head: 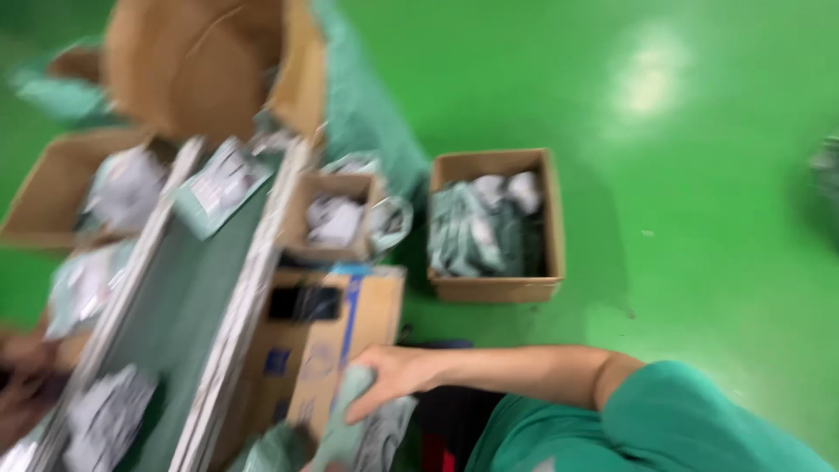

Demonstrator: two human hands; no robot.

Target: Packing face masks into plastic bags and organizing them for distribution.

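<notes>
The view is blurred by motion. My right hand (389, 374) reaches left from a bare forearm and a green sleeve at the bottom right. Its fingers are closed on a soft green-grey packet (354, 419) that hangs down beside a cardboard box with blue print (336, 336). A narrow conveyor with a teal belt (188, 297) runs diagonally to the left of that hand, carrying a flat packet (218, 183) and a grey-white packet (109, 419). My left hand is not in the picture.
An open cardboard box (542, 218) of green packets stands on the green floor. A smaller box (336, 185) sits by the conveyor, another box (52, 188) at left, a large one (210, 61) at top. A blurred brownish shape (22, 376) lies at the left edge.
</notes>
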